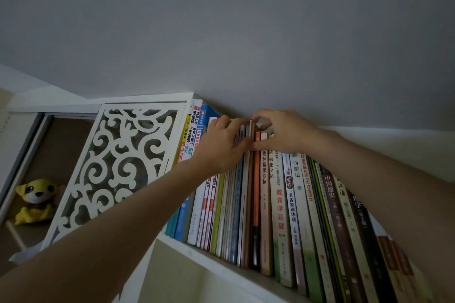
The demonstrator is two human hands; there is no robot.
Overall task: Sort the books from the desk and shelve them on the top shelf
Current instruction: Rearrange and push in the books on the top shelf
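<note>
Hands at top of book row [283, 204]: right hand [283, 130] pinches thin brown book [249, 194]; left hand [221, 147] beside pinch, fingers straight, pressing neighbouring spines.

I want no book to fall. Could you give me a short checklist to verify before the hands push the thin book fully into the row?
1. Right hand pinches the top of the thin book: ok.
2. Left hand rests on the books to the left of it: ok.
3. Thin book level with its neighbours: not ok, its top stands higher.
4. Row upright: not ok, the books on the right lean.
5. Free depth behind the book: cannot tell.
</note>
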